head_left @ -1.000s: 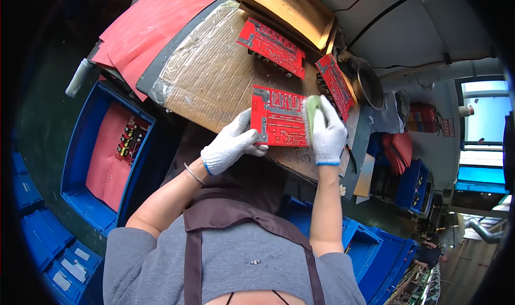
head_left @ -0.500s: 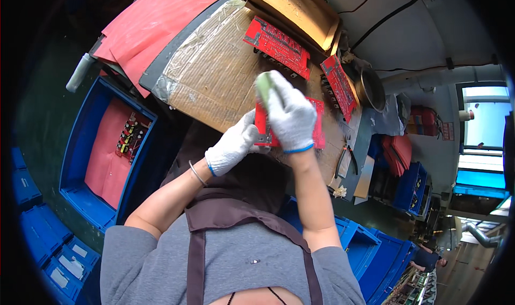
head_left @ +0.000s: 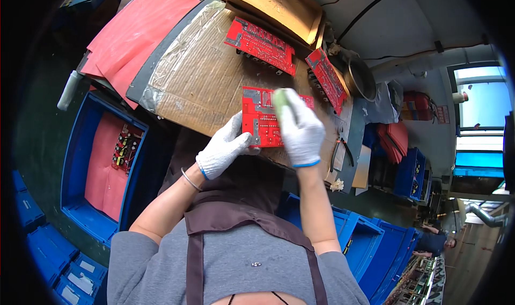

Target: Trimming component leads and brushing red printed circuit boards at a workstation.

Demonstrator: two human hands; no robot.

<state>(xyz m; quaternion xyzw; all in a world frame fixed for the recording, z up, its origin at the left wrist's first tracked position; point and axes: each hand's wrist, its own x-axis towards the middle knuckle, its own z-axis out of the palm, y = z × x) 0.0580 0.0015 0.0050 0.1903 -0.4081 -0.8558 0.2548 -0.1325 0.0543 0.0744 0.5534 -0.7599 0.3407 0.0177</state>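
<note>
My left hand (head_left: 222, 149), in a white knitted glove, grips the near left edge of a red circuit board (head_left: 260, 123), thumb on top and other fingers partly hidden beneath. The board's solder side faces up, with grey patches at its left. My right hand (head_left: 301, 134), gloved too, is closed around a pale green pad-like thing (head_left: 280, 98), slightly blurred, over the board's right half; it covers much of that half. Beyond stand two more red circuit boards, one (head_left: 262, 45) behind and another (head_left: 326, 81) to the right, both tilted with components underneath.
Worn cardboard (head_left: 188, 93) covers the bench. An open cardboard box (head_left: 276, 7) and a round metal pan (head_left: 360, 79) stand at the back. Pliers (head_left: 347, 153) lie at the right, pink sheets (head_left: 142, 28) at the left. A blue crate (head_left: 78, 200) holds another board.
My right hand has swept rightward across the board with the green pad-like thing, uncovering the board's left half. My left hand keeps its grip. The whole view has shifted slightly.
</note>
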